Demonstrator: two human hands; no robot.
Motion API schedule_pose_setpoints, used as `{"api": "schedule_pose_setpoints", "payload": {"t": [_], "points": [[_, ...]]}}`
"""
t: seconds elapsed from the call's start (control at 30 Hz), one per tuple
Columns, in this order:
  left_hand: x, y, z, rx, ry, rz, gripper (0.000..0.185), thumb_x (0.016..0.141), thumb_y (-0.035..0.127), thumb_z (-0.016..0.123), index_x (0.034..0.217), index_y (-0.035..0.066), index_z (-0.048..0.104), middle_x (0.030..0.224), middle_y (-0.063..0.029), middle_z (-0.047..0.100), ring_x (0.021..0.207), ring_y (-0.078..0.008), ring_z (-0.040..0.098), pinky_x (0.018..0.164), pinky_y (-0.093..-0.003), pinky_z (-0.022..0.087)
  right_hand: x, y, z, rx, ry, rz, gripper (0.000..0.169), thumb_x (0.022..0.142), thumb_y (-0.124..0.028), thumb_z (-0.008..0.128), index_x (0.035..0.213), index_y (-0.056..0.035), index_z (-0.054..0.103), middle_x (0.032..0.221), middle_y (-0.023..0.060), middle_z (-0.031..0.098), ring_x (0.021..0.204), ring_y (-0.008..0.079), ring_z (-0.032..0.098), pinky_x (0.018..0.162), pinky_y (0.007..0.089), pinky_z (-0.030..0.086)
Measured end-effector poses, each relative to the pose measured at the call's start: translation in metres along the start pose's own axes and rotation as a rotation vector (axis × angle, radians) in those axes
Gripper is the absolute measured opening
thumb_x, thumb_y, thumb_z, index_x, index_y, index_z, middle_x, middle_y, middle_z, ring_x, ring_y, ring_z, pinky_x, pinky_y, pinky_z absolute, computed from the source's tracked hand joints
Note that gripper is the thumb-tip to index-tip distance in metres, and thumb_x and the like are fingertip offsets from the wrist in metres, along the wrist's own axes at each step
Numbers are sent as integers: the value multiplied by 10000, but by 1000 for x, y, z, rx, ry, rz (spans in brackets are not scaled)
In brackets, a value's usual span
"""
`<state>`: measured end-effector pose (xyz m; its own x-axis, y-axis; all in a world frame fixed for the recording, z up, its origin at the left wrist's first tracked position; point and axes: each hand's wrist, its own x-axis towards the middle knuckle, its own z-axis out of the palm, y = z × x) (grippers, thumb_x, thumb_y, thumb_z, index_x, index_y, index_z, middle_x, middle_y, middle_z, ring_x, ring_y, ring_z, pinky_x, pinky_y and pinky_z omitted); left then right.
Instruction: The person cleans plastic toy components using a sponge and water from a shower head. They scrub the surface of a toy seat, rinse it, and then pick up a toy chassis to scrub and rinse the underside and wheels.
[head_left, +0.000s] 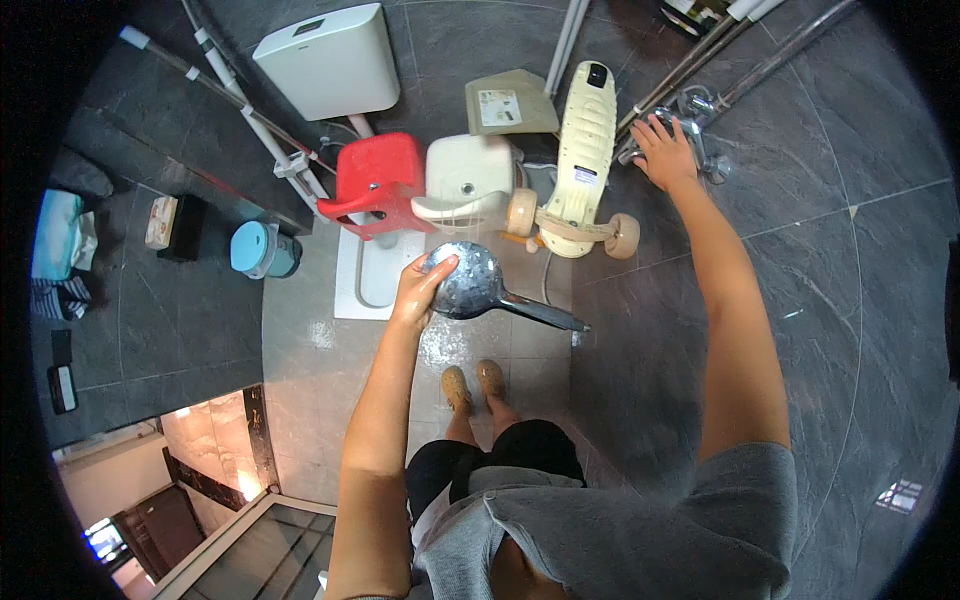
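My left hand grips the round head of a wet, dark shower head by its left edge, the thumb lying on top. Its dark handle points down to the right. No hose shows at the handle's end. My right hand reaches to the wall on the right, with spread fingers at the chrome shower mixer tap; whether the palm presses on it is hard to tell. Below my left hand lies the tiled floor, wet and shiny in places.
A red plastic chair, a white plastic chair and a cream wheeled board stand ahead. Behind the chairs are a squat toilet and a cistern. A blue-lidded bin stands left, and a dustpan leans behind.
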<state>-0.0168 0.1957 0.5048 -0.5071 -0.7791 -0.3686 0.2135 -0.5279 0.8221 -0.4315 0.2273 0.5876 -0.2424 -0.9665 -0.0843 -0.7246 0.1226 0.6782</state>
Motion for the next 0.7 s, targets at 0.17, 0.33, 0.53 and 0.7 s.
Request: {"api": "schedule_pose_setpoints", "payload": {"t": [0.17,0.33,0.53,0.7], "points": [[3,11,-9,-74,88,-3,320,732,190,681,942,-26,572,861,-91,602,749,-156,582,676,-282,480,-33,-60,-12,159,-156,-66,605,759,-283,548,1303,-147,321,1342,64,329,1260,197,255,1021,454,151],[14,32,5,-145,85,-36,400,732,248,683,971,-46,554,875,-114,599,762,-186,589,685,-311,485,-131,-153,-85,1711,-326,-410,583,786,-311,603,1263,-79,363,1088,113,530,1008,235,512,820,348,415],[12,50,51,-31,-85,13,465,819,417,525,1037,7,537,897,-52,590,739,-138,554,615,-247,424,-178,-105,-103,989,364,1,302,691,-296,656,855,-112,481,749,100,598,680,304,587,546,412,458],[-6,68,27,305,-155,6,476,791,499,503,1056,106,547,985,-22,567,911,-129,488,794,-328,293,-175,78,-192,855,466,401,294,703,-346,626,794,-95,504,636,122,575,616,303,591,515,409,452]]}}
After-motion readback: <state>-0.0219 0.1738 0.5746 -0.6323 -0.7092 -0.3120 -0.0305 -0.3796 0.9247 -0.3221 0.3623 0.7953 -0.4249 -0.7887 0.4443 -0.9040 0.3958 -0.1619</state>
